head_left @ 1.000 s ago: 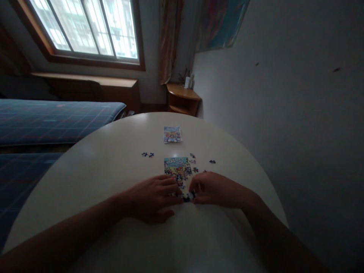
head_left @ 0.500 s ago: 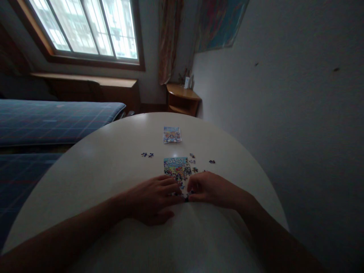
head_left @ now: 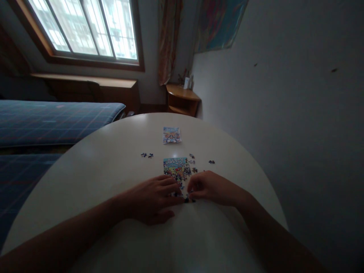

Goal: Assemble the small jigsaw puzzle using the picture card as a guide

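Note:
A partly joined jigsaw puzzle [head_left: 175,165] with a colourful cartoon picture lies in the middle of the table. My left hand [head_left: 157,198] rests flat over its lower left part, fingers stretched toward the bottom edge and thumb apart. At the lower right side, my right hand [head_left: 209,187] is curled, with thumb and fingertips closed on a small puzzle piece [head_left: 193,200] at the puzzle's edge. The fingers partly hide that piece. Loose puzzle pieces [head_left: 195,170] lie just beyond my right hand, and the left hand covers part of the picture.
Behind the puzzle, a small picture sheet [head_left: 171,135] lies on the round white table [head_left: 127,151]. Two pieces [head_left: 147,155] sit off to the left, and another piece [head_left: 212,162] to the right. A plaid mattress [head_left: 57,121] and a wall [head_left: 273,113] flank the table.
My right hand has lifted and shifted very slightly, so more of the piece below its thumb shows. My left hand stays in place.

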`<move>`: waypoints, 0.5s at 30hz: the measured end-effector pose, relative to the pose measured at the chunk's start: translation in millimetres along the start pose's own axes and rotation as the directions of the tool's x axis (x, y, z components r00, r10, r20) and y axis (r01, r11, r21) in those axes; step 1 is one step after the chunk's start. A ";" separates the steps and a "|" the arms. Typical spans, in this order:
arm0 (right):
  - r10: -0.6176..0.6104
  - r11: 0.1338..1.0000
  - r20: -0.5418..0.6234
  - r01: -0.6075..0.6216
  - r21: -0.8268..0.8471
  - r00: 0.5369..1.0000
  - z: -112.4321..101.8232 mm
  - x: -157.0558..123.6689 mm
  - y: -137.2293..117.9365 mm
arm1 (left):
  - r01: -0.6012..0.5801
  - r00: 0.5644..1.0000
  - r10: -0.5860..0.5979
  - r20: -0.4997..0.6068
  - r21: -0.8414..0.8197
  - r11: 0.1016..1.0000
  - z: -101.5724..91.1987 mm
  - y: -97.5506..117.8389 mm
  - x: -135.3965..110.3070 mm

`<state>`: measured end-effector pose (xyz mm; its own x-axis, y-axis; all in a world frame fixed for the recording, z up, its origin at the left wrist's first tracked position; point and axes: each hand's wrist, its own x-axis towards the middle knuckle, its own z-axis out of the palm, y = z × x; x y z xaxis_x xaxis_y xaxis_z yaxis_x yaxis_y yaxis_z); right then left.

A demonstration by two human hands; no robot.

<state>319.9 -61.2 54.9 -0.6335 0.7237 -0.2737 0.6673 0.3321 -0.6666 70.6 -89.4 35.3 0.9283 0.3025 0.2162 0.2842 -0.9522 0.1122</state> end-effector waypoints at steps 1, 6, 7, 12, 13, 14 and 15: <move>0.001 1.000 -0.002 -0.001 -0.007 1.000 0.1 -0.2 -0.2 | -0.002 1.000 0.002 -0.008 0.000 1.000 0.1 0.1 0.1; 0.020 0.999 -0.017 -0.021 -0.050 1.000 -0.9 -2.7 -7.1 | 0.013 1.000 -0.013 -0.016 0.002 1.000 0.0 1.1 1.2; 0.022 0.998 -0.019 -0.023 -0.056 1.000 -0.7 -2.9 -8.3 | 0.017 1.000 -0.017 -0.015 0.003 1.000 -0.1 1.3 1.5; 0.023 0.999 -0.029 -0.025 -0.046 0.999 2.4 -1.8 -8.6 | 0.003 1.000 -0.003 -0.016 0.016 1.000 0.8 1.1 1.8; 0.026 0.999 -0.027 -0.027 -0.040 0.999 2.6 -1.5 -8.2 | -0.002 1.000 0.002 -0.016 0.017 1.000 1.2 0.9 1.6; 0.025 0.999 -0.025 -0.026 -0.035 0.999 2.7 -1.4 -7.9 | -0.005 1.000 0.006 -0.015 0.016 1.000 1.6 0.7 1.4; 0.022 0.999 -0.021 -0.023 -0.031 1.000 2.5 -1.3 -7.7 | -0.008 1.000 0.009 -0.015 0.015 1.000 2.1 0.4 1.2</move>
<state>314.5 -66.2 58.7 -0.6100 0.7436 -0.2738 0.6935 0.3337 -0.6385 72.4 -89.5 33.6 0.9269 0.2949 0.2321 0.2799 -0.9552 0.0959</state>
